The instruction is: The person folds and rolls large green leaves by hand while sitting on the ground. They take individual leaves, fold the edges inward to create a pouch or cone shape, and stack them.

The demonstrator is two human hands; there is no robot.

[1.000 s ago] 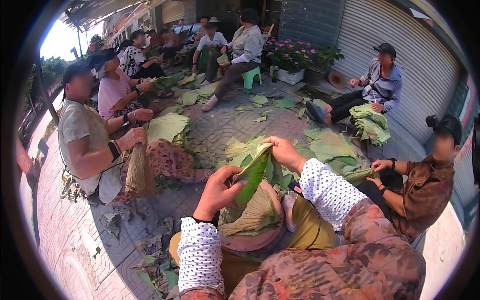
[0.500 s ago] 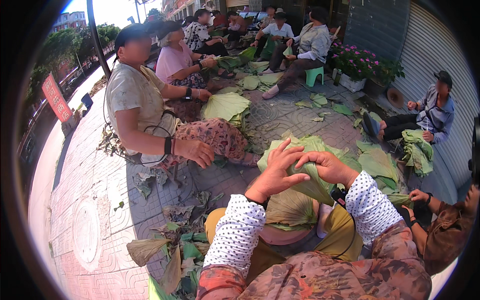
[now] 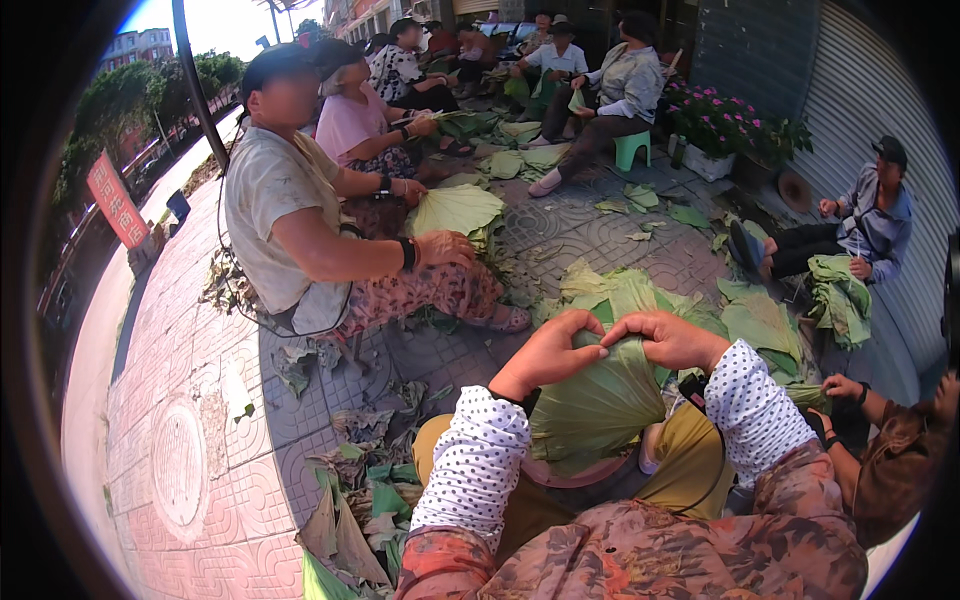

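Observation:
I grip a large, dry green leaf (image 3: 600, 405) by its top edge with both hands, my left hand (image 3: 550, 355) and my right hand (image 3: 670, 340) nearly touching at the thumbs. The leaf hangs fanned out below my fingers, over a pink round basin (image 3: 570, 478) between my knees. Beyond it lies a pile of pale green leaves (image 3: 600, 285). Below my left forearm, torn and dried leaves (image 3: 340, 520) lie on the paving.
Several seated co-workers (image 3: 300, 240) handle leaves on the left and behind; others sit right (image 3: 860, 210), (image 3: 890, 460). A green stool (image 3: 632, 148), potted pink flowers (image 3: 705, 125), a roller shutter (image 3: 870, 100) and a red sign (image 3: 118, 200) are around. Scattered leaves (image 3: 520, 165) cover the paving (image 3: 220, 410).
My view has swung leftward since a second ago. My left hand's spread fingers have closed on the leaf, which is lower and opened flatter. The nearest co-worker's hand has moved onto their leaves.

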